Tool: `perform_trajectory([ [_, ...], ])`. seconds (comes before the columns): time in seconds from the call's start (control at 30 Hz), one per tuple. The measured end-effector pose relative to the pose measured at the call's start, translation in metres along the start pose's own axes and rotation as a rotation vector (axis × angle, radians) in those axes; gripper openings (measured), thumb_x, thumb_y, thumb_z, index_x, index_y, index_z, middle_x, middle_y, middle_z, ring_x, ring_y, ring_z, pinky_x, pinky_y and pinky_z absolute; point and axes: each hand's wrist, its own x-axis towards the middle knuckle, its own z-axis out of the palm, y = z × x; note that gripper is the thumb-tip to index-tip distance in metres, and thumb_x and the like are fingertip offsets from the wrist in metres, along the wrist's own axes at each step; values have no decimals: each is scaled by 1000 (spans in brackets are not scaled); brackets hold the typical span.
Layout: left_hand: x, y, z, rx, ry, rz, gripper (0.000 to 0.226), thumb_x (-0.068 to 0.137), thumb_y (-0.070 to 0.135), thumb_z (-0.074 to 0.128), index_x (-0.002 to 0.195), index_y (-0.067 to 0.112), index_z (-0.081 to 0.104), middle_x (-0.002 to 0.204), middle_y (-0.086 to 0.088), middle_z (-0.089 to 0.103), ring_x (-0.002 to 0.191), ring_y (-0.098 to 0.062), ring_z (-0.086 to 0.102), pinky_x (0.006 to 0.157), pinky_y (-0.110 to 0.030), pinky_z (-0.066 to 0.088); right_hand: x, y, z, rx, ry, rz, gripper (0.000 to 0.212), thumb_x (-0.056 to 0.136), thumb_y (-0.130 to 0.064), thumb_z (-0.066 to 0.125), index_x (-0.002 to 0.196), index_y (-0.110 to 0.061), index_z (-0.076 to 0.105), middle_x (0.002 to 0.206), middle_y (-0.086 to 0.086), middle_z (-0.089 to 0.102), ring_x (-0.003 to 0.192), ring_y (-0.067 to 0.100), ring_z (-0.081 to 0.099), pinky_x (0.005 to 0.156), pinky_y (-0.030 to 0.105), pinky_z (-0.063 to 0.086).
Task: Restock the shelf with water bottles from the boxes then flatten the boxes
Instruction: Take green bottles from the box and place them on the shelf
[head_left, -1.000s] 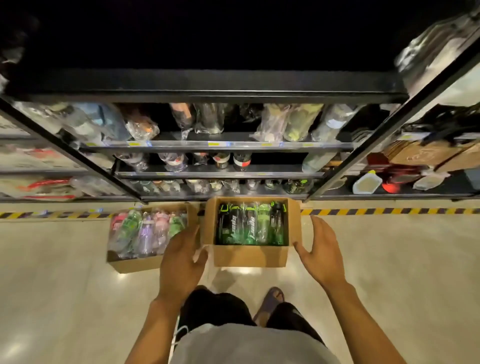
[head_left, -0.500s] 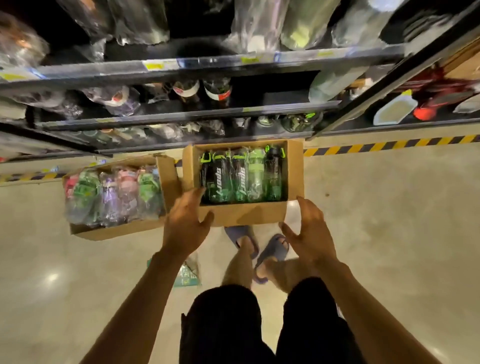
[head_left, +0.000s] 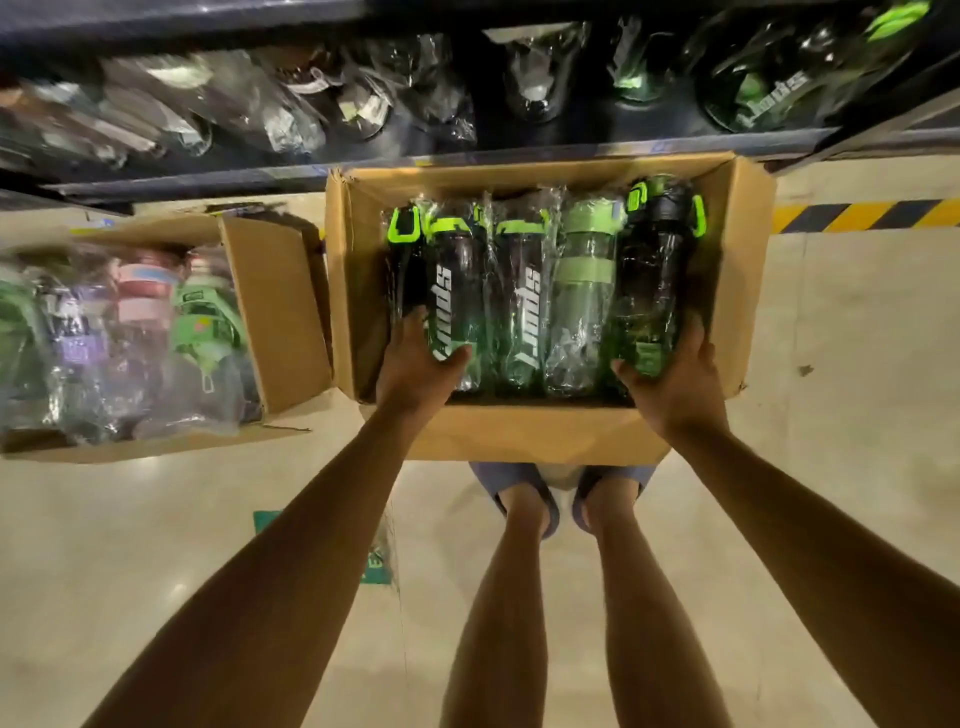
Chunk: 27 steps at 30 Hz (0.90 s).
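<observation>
Floor (head_left: 857, 364), box (head_left: 737, 291) w/ wrapped bottles (head_left: 582, 312)

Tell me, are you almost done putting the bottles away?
Not nearly. The shelf already has some wrapped bottles. Right now the left hand and right hand each grip a bottle in the full green-bottle box. The second box is still packed, and neither is flattened.

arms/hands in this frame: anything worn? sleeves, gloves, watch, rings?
Both arms are bare from the frame's lower edge to the wrists: no sleeves in view. The left hand and right hand have no gloves. No watch, wristband or ring shows, though the fingertips are partly hidden among the bottles. No markings visible.
</observation>
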Motion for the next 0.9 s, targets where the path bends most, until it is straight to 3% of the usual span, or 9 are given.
perform_trajectory([
  [0.13,40,-12,35,-236,-50,-137,109,78,57,80,162,22,18,164,-9,35,135,-25,51,113,-43,43,33,7,34,180,43,183,115,80,-51,82,161,-18,8,156,20,40,138,45,44,114,57,41],
  [0.23,58,-19,53,-260,-32,-179,107,75,46,88,158,17,27,159,-9,36,142,-29,41,117,-42,40,38,12,47,169,78,204,118,69,-59,88,155,-17,18,149,18,48,132,43,50,109,56,46],
  [0.37,69,-24,48,-314,-77,-206,67,65,35,93,122,19,63,111,3,73,101,-15,71,82,-32,62,31,8,41,182,147,183,102,69,-47,91,146,-11,35,142,14,54,125,38,55,104,48,51],
  [0.47,64,-19,34,-346,-121,-235,47,67,30,90,106,18,67,89,2,74,80,-16,73,57,-22,56,21,2,25,256,134,170,94,70,-38,92,144,-15,39,141,9,58,123,34,59,103,43,52],
  [0.53,57,-14,22,-374,-116,-280,52,67,32,90,109,15,65,92,-1,73,81,-18,71,60,-24,54,12,-4,12,323,89,176,92,70,-34,92,145,-18,40,140,5,60,122,30,60,103,41,52],
  [0.63,47,-6,1,-432,-165,-311,68,60,39,90,119,19,64,101,-1,75,92,-17,73,79,-34,61,-4,-19,-12,469,9,226,83,73,-23,93,139,-18,42,131,1,63,116,25,63,100,40,55],
  [0.77,-1,16,-38,-555,-220,-298,62,75,18,87,131,19,60,112,-4,73,103,-20,71,86,-39,60,-49,-47,-56,750,-74,234,48,80,-2,83,107,-30,55,109,0,71,94,18,72,69,27,61],
  [0.83,-32,32,-65,-632,-215,-307,70,75,15,88,136,22,54,118,-6,71,106,-24,70,85,-43,62,-81,-58,-82,856,-125,246,48,82,-4,82,115,-30,58,111,2,75,92,20,76,69,33,62],
  [0.9,-69,53,-98,-699,-192,-250,71,78,8,86,137,20,48,116,-2,67,102,-19,69,73,-31,62,-118,-70,-115,957,-163,250,49,87,-1,75,125,-26,55,112,4,75,94,22,77,71,40,63],
])
